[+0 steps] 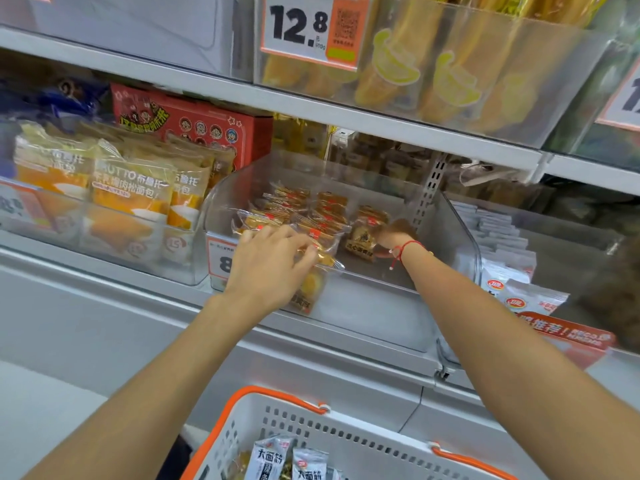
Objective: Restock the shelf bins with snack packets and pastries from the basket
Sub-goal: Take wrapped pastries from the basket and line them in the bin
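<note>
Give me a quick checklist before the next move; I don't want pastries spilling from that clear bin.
1. Left hand has hold of a pastry packet at the bin's front edge: ok.
2. That packet fully inside the clear bin: not ok, it hangs over the front wall.
3. Right hand reaches a packet deep in the bin: ok; its grip, cannot tell.
4. Free space on the bin floor at right: ok.
5. Basket below holds more packets: ok.
</note>
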### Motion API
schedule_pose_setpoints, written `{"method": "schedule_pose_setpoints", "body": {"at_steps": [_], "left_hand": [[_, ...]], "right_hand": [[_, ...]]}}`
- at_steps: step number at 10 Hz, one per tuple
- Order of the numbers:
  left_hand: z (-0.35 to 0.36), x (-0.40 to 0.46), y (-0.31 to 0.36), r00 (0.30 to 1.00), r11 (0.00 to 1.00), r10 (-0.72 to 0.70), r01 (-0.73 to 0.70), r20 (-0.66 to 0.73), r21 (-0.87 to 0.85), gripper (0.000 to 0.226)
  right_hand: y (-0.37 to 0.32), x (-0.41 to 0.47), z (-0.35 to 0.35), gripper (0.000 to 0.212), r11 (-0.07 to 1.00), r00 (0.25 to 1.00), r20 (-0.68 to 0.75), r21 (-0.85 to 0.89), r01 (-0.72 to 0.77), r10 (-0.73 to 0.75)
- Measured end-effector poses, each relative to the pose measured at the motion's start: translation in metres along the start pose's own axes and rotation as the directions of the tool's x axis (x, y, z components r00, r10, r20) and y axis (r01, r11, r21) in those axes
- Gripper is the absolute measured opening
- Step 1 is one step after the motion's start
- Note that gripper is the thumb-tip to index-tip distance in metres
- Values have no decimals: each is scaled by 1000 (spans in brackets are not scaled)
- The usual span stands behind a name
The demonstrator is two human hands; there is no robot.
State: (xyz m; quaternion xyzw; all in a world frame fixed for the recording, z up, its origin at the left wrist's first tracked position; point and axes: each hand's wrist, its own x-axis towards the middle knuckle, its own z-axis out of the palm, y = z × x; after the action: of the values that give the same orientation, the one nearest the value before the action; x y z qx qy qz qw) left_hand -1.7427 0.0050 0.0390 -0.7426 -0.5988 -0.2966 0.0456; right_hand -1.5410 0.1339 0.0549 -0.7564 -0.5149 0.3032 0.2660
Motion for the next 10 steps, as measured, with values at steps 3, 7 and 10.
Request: {"method": "schedule_pose_setpoints", "body": {"at_steps": [3, 7, 10], "left_hand": [[-1, 0, 2, 1000, 1000, -9, 9, 2, 1, 33], [0, -2, 2, 1000, 1000, -5, 5, -11, -17, 33], [-15, -35, 33, 954, 959, 195, -233, -227, -158, 20]], "right_hand": [[-3, 12, 6, 32, 994, 986, -130, -11, 106, -106], [-3, -37, -15, 31, 994, 988, 113, 15, 106, -107], [33, -139, -37, 9, 769, 763, -156, 33, 638, -627]]}}
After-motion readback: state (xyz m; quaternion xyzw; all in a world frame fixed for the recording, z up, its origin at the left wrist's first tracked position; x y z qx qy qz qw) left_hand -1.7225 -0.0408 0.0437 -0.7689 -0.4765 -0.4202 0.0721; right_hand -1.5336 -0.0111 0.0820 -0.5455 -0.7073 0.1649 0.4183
